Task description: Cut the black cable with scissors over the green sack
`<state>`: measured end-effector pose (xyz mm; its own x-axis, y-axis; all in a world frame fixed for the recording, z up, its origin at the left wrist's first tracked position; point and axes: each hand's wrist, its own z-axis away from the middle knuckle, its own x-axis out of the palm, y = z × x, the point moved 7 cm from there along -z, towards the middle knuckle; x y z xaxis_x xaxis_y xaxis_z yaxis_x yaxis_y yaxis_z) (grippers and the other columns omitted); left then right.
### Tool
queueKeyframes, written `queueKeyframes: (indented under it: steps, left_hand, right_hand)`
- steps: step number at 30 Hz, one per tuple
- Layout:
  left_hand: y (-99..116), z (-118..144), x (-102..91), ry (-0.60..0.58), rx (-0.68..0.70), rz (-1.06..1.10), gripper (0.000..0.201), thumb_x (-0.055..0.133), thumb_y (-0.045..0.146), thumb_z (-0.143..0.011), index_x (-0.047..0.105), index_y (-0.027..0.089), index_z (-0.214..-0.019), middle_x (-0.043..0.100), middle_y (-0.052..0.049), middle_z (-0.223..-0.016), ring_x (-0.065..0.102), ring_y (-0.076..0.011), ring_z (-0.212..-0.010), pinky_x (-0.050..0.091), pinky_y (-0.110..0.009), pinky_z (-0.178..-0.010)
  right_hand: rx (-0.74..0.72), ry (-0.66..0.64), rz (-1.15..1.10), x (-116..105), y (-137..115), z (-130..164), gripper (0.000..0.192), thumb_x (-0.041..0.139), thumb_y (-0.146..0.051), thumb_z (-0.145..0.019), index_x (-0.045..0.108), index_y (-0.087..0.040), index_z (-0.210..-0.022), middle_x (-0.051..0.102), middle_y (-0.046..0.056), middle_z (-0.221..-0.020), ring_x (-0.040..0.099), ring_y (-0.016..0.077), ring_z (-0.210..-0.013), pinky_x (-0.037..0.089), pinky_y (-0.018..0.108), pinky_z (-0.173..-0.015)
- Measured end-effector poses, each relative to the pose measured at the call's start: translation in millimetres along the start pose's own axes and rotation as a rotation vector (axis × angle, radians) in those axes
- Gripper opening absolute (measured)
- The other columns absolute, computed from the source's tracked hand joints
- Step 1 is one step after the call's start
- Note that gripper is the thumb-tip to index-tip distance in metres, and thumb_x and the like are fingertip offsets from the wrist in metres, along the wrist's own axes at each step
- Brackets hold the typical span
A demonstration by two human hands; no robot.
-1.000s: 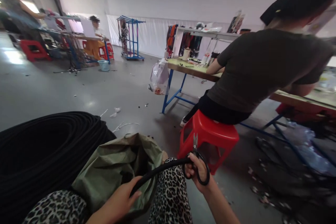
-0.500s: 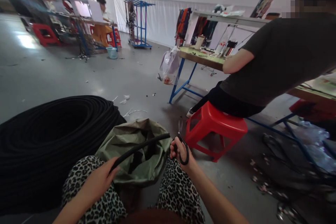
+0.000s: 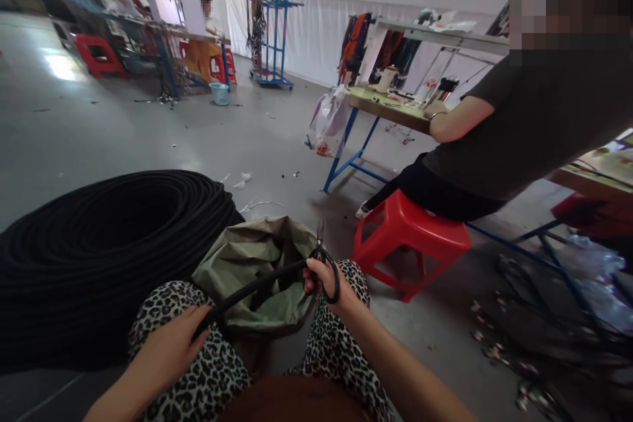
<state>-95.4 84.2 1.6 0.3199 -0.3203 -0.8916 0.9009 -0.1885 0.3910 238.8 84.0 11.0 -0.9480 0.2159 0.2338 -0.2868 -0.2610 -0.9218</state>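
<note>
Filling the left of the view, a big coil of black hose (image 3: 103, 257) lies on the grey floor (image 3: 148, 138); its near side runs off the lower left edge, so its full round is cut off. To the right, a co-worker in a dark shirt (image 3: 539, 125) sits on a red stool (image 3: 410, 241) at a counter (image 3: 390, 112); the upper body runs out of the picture's right edge. Tangled dark and clear scraps (image 3: 558, 316) lie on the floor at lower right, too blurred to tell apart.

Between the person's knees in leopard-print trousers (image 3: 192, 369) sits an olive-green sack (image 3: 257, 270) with its mouth open. Dark pieces show inside, but shadow hides what they are.

A short length of black hose (image 3: 257, 287) spans the sack's mouth, slanting up from left to right. The left hand (image 3: 168, 349) has its grip closed round the lower end, just above the left knee. The right hand (image 3: 324, 280) has its fingers through the loops of black scissors (image 3: 324, 257), the grip closed on them, blades pointing up and pressed together as far as can be seen. Whether this hand also pinches the hose's upper end is hard to make out; hose and scissors meet there.

Open floor lies beyond the sack, between coil and stool.
</note>
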Motion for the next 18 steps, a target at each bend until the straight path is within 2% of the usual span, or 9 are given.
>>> queueKeyframes:
  steps: [3, 5, 7, 9, 12, 13, 15, 16, 18]
  left_hand:
    - [32, 0, -14.4, 0.041, 0.053, 0.051, 0.051, 0.056, 0.043, -0.092, 0.072, 0.020, -0.135, 0.076, -0.015, -0.140, 0.072, -0.0331, -0.132, 0.058, -0.048, -0.113]
    - [65, -7, -26.2, 0.060, 0.118, 0.141, 0.053, 0.053, 0.048, -0.096, 0.070, 0.021, -0.138, 0.075, -0.014, -0.143, 0.070, -0.0310, -0.134, 0.056, -0.046, -0.116]
    - [100, -19, -30.4, 0.003, 0.172, 0.231, 0.050, 0.046, 0.047, -0.100, 0.070, 0.023, -0.136, 0.076, -0.012, -0.141, 0.073, -0.0288, -0.129, 0.058, -0.043, -0.111]
    - [131, -31, -25.9, -0.082, 0.209, 0.314, 0.047, 0.044, 0.047, -0.099, 0.073, 0.023, -0.128, 0.081, -0.012, -0.128, 0.077, -0.0271, -0.114, 0.061, -0.039, -0.099]
    - [155, -42, 3.2, -0.345, 0.139, 0.503, 0.044, 0.045, 0.051, -0.096, 0.074, 0.019, -0.106, 0.080, -0.008, -0.093, 0.072, -0.0196, -0.066, 0.058, -0.030, -0.061]
    - [155, -44, 10.3, -0.381, 0.099, 0.555, 0.044, 0.049, 0.054, -0.093, 0.073, 0.018, -0.101, 0.078, -0.006, -0.086, 0.067, -0.0176, -0.058, 0.054, -0.029, -0.054]
    - [139, -48, 9.1, -0.310, 0.017, 0.615, 0.048, 0.056, 0.059, -0.088, 0.073, 0.016, -0.100, 0.073, -0.004, -0.076, 0.062, -0.0162, -0.053, 0.050, -0.028, -0.049]
    - [122, -49, -1.5, -0.206, -0.029, 0.622, 0.051, 0.058, 0.062, -0.087, 0.074, 0.016, -0.102, 0.072, -0.002, -0.073, 0.061, -0.0164, -0.053, 0.050, -0.028, -0.049]
    - [79, -46, -39.2, 0.034, -0.105, 0.599, 0.057, 0.057, 0.064, -0.087, 0.075, 0.015, -0.110, 0.071, -0.001, -0.069, 0.062, -0.0173, -0.052, 0.052, -0.029, -0.049]
  right_hand:
    - [0.010, -0.052, -0.026, 8, 6, 2, 0.039, 0.079, -0.053, -0.069, 0.059, -0.019, -0.067, 0.062, 0.000, -0.059, 0.052, 0.0115, -0.044, 0.045, 0.026, -0.045]
    - [0.011, -0.102, -0.053, 14, 8, 3, 0.037, 0.079, -0.050, -0.068, 0.059, -0.019, -0.069, 0.062, 0.000, -0.060, 0.052, 0.0114, -0.044, 0.047, 0.026, -0.046]
    - [0.000, -0.158, -0.058, 20, 7, 4, 0.035, 0.079, -0.049, -0.067, 0.061, -0.019, -0.071, 0.061, -0.001, -0.059, 0.052, 0.0114, -0.045, 0.048, 0.026, -0.047]
    - [-0.021, -0.212, 0.000, 25, 5, 4, 0.034, 0.078, -0.049, -0.070, 0.063, -0.018, -0.071, 0.060, -0.001, -0.057, 0.053, 0.0119, -0.047, 0.047, 0.026, -0.049]
    - [-0.044, -0.196, 0.108, 21, 6, 2, 0.038, 0.076, -0.053, -0.077, 0.063, -0.018, -0.068, 0.059, 0.000, -0.053, 0.056, 0.0127, -0.050, 0.044, 0.025, -0.052]
    - [-0.035, -0.163, 0.125, 16, 10, 0, 0.040, 0.075, -0.055, -0.078, 0.063, -0.018, -0.068, 0.060, 0.000, -0.053, 0.056, 0.0129, -0.051, 0.044, 0.025, -0.052]
    - [0.019, -0.090, 0.134, 2, 24, -1, 0.045, 0.074, -0.060, -0.079, 0.064, -0.018, -0.069, 0.061, 0.000, -0.053, 0.057, 0.0132, -0.049, 0.043, 0.025, -0.052]
    - [0.071, -0.063, 0.146, -5, 35, -1, 0.047, 0.074, -0.062, -0.078, 0.064, -0.018, -0.068, 0.060, 0.000, -0.051, 0.057, 0.0133, -0.047, 0.042, 0.025, -0.051]
    - [0.157, -0.016, 0.160, -19, 56, 2, 0.049, 0.074, -0.064, -0.077, 0.064, -0.017, -0.066, 0.058, 0.000, -0.049, 0.055, 0.0127, -0.044, 0.041, 0.025, -0.048]
